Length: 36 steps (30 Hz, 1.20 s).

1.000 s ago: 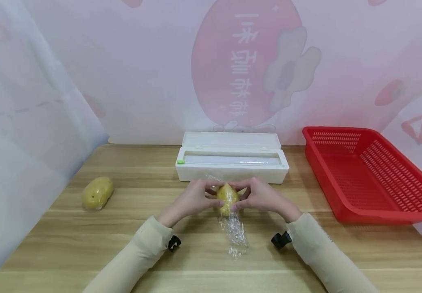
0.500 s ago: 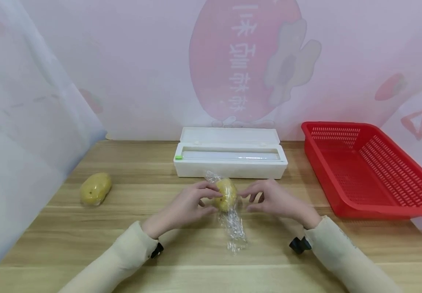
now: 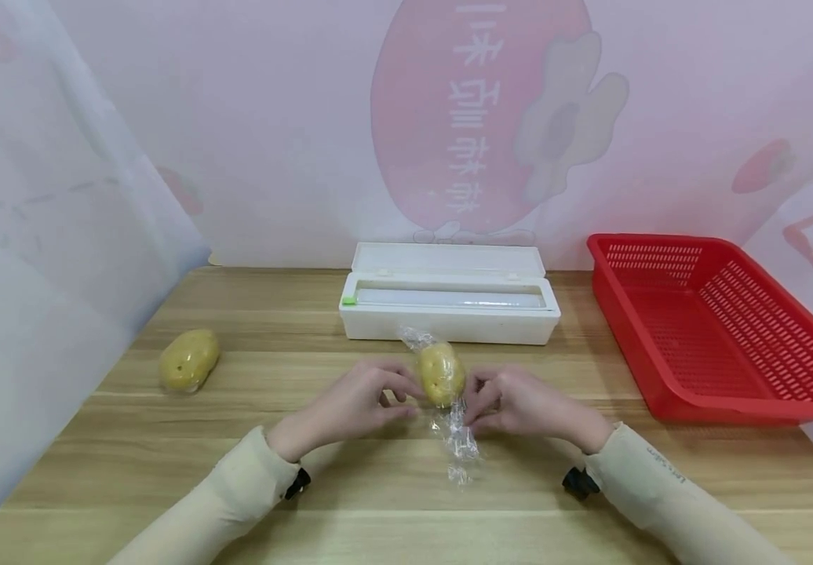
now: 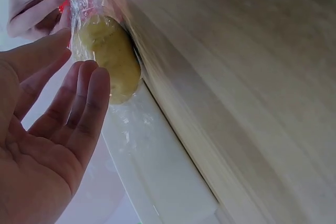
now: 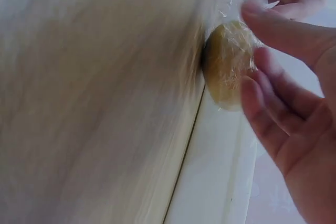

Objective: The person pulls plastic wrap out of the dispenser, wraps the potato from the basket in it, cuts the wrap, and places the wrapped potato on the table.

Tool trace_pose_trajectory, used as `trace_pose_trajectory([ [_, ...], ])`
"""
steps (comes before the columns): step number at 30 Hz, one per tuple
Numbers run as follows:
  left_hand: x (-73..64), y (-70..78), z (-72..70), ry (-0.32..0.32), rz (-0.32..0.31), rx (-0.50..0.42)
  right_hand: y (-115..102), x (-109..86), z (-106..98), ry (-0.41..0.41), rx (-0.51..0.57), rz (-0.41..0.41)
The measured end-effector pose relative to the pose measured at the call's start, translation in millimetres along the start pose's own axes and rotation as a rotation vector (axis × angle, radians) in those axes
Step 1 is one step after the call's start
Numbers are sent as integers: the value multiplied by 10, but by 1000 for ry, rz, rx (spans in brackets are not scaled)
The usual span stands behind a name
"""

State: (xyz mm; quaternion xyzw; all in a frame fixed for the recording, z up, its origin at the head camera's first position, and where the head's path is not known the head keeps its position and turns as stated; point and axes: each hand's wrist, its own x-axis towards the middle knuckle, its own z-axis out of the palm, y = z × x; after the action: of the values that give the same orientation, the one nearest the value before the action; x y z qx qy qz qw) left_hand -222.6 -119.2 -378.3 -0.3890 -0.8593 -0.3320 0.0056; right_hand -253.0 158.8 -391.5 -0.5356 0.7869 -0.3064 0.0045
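Observation:
A yellow potato (image 3: 441,375) in clear plastic wrap lies on the wooden table before me. One loose tail of the wrap (image 3: 461,443) trails toward me, and a second crumpled end sticks out at the back left. To the potato's left is my left hand (image 3: 359,402), fingers loosely bent with the tips close by it. On the other side my right hand (image 3: 519,400) has its fingertips beside the potato and the near tail. In the right wrist view, a gap shows between the right thumb (image 5: 283,32) and the bent fingers over the potato (image 5: 226,66).
Behind the potato stands a white wrap box (image 3: 449,323), lid raised, with a roll inside and a green tab at its left end. Another potato (image 3: 190,360), shiny as if wrapped, lies at the left. A red plastic basket (image 3: 632,345) stands at the right.
Both hands, earlier pressed together around the potato with their fingertips, have drawn apart to either side. The right hand has since come back toward the near tail of the wrap.

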Motion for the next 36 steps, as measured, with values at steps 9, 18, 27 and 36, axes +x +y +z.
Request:
trace_pose_trajectory([
  [9,75,38,-8,-42,3,92,-35,72,16,159,74,105],
  [18,197,69,77,59,-50,215,-95,154,4,209,141,245],
  [27,361,22,100,180,-27,152,-133,193,17,249,152,325],
  [36,400,-12,77,159,32,159,-122,216,22,178,95,322],
])
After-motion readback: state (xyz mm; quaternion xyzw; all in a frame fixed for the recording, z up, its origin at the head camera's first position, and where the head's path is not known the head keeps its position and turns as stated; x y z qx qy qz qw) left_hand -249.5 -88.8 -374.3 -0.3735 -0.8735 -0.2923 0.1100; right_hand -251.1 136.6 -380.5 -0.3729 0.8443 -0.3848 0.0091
